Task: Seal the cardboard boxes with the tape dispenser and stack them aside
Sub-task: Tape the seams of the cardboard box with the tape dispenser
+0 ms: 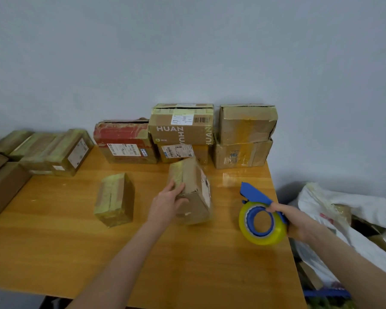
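Two hands extended, left [167, 205] grips box [195, 175], right [298, 221] dispenser [255, 195]

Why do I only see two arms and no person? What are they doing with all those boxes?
The camera sits on the person's head and looks down, so you see only their arms. The left hand holds a small box, tilted on the wooden table. The right hand holds a blue tape dispenser with a yellowish roll. Another small taped box lies to the left, and bigger boxes are stacked by the wall. A white bag sits beside the table.
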{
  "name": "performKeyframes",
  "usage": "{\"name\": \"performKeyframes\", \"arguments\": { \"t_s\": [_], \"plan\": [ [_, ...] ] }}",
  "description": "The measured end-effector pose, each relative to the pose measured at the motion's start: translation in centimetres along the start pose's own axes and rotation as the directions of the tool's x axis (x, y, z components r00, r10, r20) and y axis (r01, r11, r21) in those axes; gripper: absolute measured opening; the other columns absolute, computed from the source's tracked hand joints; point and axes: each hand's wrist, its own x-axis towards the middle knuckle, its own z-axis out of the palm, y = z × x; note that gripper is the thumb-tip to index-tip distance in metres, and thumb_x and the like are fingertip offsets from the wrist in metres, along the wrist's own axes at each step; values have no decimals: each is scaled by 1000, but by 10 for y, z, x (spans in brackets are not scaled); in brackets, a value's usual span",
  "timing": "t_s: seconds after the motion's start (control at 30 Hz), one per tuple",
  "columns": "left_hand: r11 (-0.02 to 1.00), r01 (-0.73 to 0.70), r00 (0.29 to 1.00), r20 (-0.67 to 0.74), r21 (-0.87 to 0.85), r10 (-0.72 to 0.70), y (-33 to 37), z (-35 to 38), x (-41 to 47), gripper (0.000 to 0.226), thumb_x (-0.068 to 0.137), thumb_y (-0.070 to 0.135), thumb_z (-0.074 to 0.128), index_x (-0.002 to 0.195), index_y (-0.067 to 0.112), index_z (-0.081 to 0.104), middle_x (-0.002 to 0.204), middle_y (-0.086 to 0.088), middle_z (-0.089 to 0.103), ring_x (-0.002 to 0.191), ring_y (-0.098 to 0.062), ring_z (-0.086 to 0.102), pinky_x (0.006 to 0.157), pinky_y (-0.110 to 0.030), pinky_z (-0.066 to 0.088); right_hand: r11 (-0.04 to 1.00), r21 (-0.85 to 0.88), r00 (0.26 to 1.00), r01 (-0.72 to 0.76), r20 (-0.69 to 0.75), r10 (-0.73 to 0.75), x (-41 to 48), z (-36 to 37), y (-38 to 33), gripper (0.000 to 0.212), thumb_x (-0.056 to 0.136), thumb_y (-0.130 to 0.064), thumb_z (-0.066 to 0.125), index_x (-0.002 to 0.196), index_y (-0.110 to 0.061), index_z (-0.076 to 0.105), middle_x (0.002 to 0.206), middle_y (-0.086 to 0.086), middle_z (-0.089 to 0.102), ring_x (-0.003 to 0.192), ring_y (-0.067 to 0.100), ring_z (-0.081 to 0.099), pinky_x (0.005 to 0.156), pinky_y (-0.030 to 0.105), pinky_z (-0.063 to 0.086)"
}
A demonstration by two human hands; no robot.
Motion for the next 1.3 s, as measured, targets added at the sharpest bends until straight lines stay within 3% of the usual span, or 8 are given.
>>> {"name": "performKeyframes", "arguments": {
  "t_s": [0.17, 0.37, 0.47, 0.63, 0.73, 0.9, 1.13, 1.3],
  "plan": [
    [957, -221, 970, 142, 186, 197, 4, 13, -17, 55, 91, 41, 58, 143, 40, 38, 159, 3, 21, 129, -20, 47, 109, -37, 40, 1000, -20, 996, 22, 89, -20, -6, -3, 3, 56, 63, -31, 78, 113, -9, 65, 94, 11, 68, 83, 26, 63, 80, 40, 50],
    [956, -212, 976, 90, 203, 198, 1, 17, -25, 69, 81, 62, 58, 143, 41, 37, 158, 6, 17, 135, -18, 36, 105, -35, 42, 928, -301, 965, 218, 210, -158, -22, 16, -38, 69, 52, -39, 91, 112, -19, 63, 86, -6, 75, 74, 8, 70, 61, 20, 50],
    [989, -57, 997, -59, -134, 50, 17, -3, -17, 54, 88, 54, 54, 134, 26, 52, 142, 2, 48, 121, -10, 50, 95, -26, 48, 883, -316, 921, 347, 291, -258, -33, 24, -54, 79, 45, -40, 87, 117, -19, 62, 101, -2, 73, 92, 16, 70, 79, 28, 53],
    [693, 213, 953, 303, -689, 8, 58, -19, -19, 50, 90, 39, 63, 135, 24, 47, 122, 7, 60, 84, -8, 67, 60, -19, 53, 883, -130, 844, 450, 385, -373, -49, 43, -75, 63, 59, -21, 79, 120, -21, 64, 112, 7, 68, 98, 24, 65, 90, 42, 50],
    [596, 189, 934, 330, -780, 136, 73, -19, -27, 27, 93, 39, 59, 114, 23, 60, 103, 0, 65, 73, -3, 64, 61, -19, 52, 889, -79, 817, 451, 436, -376, -55, 54, -76, 68, 58, -25, 82, 122, -15, 61, 106, 7, 68, 91, 21, 67, 78, 33, 56],
    [591, 102, 938, 275, -801, 211, 71, -17, -35, 16, 96, 27, 58, 112, 29, 57, 112, -8, 67, 85, -19, 64, 70, -26, 58, 706, -464, 825, 535, 469, -317, -59, 51, -89, 71, 55, -45, 84, 119, -26, 58, 107, -5, 72, 99, 15, 69, 86, 30, 56],
    [727, 194, 933, 354, -658, 71, 55, -23, -25, 60, 92, 44, 57, 144, 19, 40, 128, 7, 59, 90, -5, 62, 67, -18, 54, 741, -433, 843, 513, 417, -340, -48, 55, -76, 76, 43, -33, 81, 115, -22, 58, 112, 9, 65, 102, 27, 64, 91, 44, 54],
    [379, 523, 845, 521, -763, -117, 41, -46, -12, 81, 70, 79, 36, 109, 15, 67, 97, 1, 75, 88, -15, 71, 64, -25, 55, 697, -438, 807, 567, 466, -363, -53, 54, -77, 75, 43, -34, 78, 115, -30, 57, 107, 0, 64, 93, 12, 66, 73, 23, 53]
  ]
}}
